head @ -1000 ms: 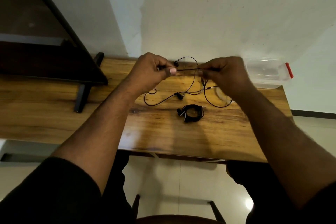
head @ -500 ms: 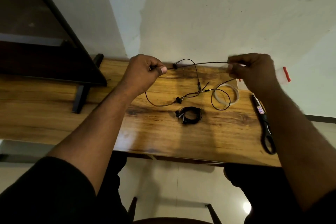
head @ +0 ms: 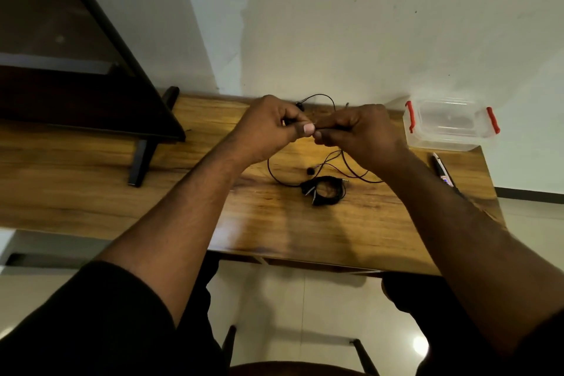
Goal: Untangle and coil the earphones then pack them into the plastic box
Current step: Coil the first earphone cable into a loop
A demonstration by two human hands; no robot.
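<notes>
Right hand [head: 363,131]: drawn back in from the right, now thumb-to-thumb with the left hand [head: 268,128] above the table. Earphone cable [head: 317,96]: taut span between the hands gone; a short loop arches behind the knuckles. Plastic box [head: 448,123]: uncovered, fully visible. Tape ring: now hidden behind right forearm.

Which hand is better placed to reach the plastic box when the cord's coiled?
The right hand, probably. The plastic box sits at the table's far right corner, just beyond it. The left hand would have to cross over.
</notes>
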